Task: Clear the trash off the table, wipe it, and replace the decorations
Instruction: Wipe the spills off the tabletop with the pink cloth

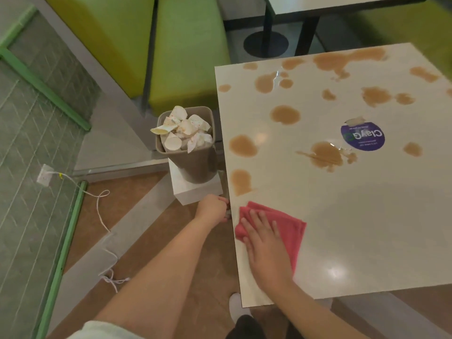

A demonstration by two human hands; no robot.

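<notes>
Red cloth point(281, 222) sits at the table's point(367, 241) lower-left corner, right hand point(263, 243) spread flat on it, fingers straight, pressing it down to wipe; brown spills point(285, 114) dot the whole upper half of the tabletop, untouched so far. Left hand point(214, 208) curls around the table edge at centre frame, likely to steady it; the bin point(193, 165) stuffed with paper cups point(182, 129) stands just left of the table, so the trash looks cleared.

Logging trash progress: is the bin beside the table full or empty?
Full. The bin is heaped with crumpled paper cups, several rising above its rim.
</notes>
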